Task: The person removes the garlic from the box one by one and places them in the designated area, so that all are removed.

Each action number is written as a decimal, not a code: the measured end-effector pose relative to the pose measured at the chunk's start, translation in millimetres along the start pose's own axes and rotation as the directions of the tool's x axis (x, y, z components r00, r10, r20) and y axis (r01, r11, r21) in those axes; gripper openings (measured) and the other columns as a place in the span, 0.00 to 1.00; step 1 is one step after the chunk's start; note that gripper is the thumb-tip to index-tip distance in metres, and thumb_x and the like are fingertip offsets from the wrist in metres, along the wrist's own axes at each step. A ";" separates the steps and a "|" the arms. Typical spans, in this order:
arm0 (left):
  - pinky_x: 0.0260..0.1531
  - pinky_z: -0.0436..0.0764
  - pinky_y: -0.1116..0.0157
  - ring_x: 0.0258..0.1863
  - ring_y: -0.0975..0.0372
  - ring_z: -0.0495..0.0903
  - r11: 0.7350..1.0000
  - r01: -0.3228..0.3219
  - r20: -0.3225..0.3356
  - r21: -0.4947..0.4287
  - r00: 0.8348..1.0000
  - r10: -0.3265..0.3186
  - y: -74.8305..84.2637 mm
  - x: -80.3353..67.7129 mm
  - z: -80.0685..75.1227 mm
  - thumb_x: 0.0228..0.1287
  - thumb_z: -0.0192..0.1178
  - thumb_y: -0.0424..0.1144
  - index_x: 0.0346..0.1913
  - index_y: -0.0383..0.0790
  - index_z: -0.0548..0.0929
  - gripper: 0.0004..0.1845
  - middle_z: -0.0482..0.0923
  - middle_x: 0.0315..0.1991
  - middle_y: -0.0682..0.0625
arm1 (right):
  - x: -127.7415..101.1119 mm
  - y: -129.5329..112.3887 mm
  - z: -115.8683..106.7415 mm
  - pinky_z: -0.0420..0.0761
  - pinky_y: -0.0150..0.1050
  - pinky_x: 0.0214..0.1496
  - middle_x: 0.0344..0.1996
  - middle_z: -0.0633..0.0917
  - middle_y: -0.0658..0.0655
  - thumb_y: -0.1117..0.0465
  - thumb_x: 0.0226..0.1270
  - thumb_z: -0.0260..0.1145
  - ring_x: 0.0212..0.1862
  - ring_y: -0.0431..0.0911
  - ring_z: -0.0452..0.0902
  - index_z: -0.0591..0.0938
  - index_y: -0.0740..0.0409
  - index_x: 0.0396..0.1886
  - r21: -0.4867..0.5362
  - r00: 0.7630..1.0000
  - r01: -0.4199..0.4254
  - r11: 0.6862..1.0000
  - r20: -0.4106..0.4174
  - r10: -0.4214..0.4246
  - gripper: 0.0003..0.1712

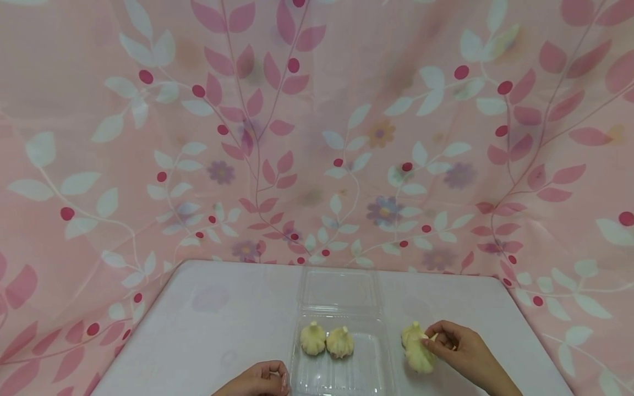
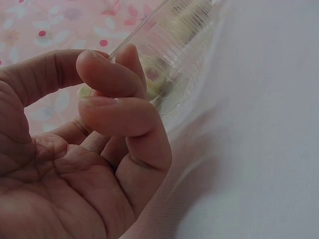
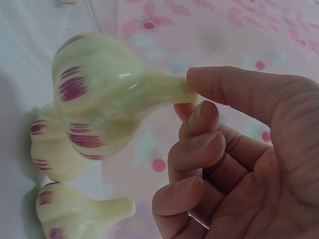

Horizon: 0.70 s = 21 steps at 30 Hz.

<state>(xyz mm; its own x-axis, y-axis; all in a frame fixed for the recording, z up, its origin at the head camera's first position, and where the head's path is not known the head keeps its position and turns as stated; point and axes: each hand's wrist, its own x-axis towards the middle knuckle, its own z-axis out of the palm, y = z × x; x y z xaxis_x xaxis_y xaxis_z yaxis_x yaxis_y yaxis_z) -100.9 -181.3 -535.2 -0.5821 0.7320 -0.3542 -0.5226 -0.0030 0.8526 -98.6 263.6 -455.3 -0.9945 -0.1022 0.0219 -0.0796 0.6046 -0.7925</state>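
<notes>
An open clear plastic container (image 1: 342, 374) sits at the table's front middle, with two garlic bulbs (image 1: 327, 340) side by side inside it. My left hand (image 1: 281, 379) is curled at its front left rim. In the left wrist view the left hand (image 2: 112, 59) seems to pinch the container rim (image 2: 164, 30) between thumb and fingertip. To the right of the container, my right hand (image 1: 433, 338) pinches the stem of a garlic bulb (image 1: 420, 357). The right wrist view shows the right hand (image 3: 192, 99) holding that bulb (image 3: 99, 79) just above two more bulbs (image 3: 55, 149).
The container's lid (image 1: 339, 289) lies flat behind it. The white table (image 1: 213, 319) is backed and flanked by a pink leaf-patterned cloth (image 1: 317, 137) that hangs close around its edges.
</notes>
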 end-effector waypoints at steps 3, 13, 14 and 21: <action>0.24 0.71 0.74 0.22 0.71 0.70 1.000 -0.003 0.006 -0.003 1.000 0.003 -0.4 0.4 -0.6 0.64 0.53 0.35 0.37 0.43 0.74 0.01 0.75 0.26 0.57 | -0.9 2.5 0.7 0.69 0.31 0.21 0.19 0.75 0.48 0.51 0.57 0.69 0.22 0.37 0.69 0.80 0.56 0.34 -0.013 1.000 0.008 1.000 0.002 -0.008 0.14; 0.26 0.72 0.74 0.24 0.71 0.71 1.000 -0.014 0.015 0.007 1.000 0.014 -1.9 1.6 -2.7 0.64 0.52 0.35 0.37 0.43 0.74 0.02 0.76 0.28 0.56 | -4.3 8.0 0.7 0.70 0.31 0.21 0.18 0.75 0.48 0.53 0.59 0.67 0.20 0.36 0.67 0.79 0.59 0.35 0.025 0.997 0.009 1.000 0.072 -0.011 0.14; 0.26 0.72 0.74 0.24 0.71 0.71 1.000 -0.013 0.017 0.007 1.000 0.013 -2.0 1.7 -2.9 0.64 0.52 0.35 0.37 0.43 0.74 0.02 0.76 0.28 0.56 | -4.3 8.8 0.8 0.70 0.32 0.21 0.19 0.76 0.49 0.53 0.59 0.67 0.20 0.36 0.68 0.79 0.60 0.36 0.029 0.997 0.011 1.000 0.077 -0.013 0.15; 0.26 0.72 0.74 0.24 0.71 0.71 1.000 -0.021 0.034 0.006 0.999 0.021 -1.5 1.9 -3.9 0.65 0.52 0.34 0.37 0.44 0.74 0.02 0.77 0.28 0.57 | -5.4 13.3 1.6 0.71 0.32 0.21 0.20 0.76 0.49 0.53 0.60 0.66 0.20 0.35 0.68 0.79 0.61 0.36 0.033 0.995 0.036 0.999 0.091 -0.038 0.15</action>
<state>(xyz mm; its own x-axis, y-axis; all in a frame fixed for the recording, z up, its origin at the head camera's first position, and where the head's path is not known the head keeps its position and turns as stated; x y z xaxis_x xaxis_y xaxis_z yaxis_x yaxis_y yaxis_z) -103.7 -182.6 -538.7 -0.5710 0.7547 -0.3231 -0.5068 -0.0144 0.8620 -94.2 270.9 -466.9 -0.9805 -0.1967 -0.0032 -0.1126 0.5744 -0.8108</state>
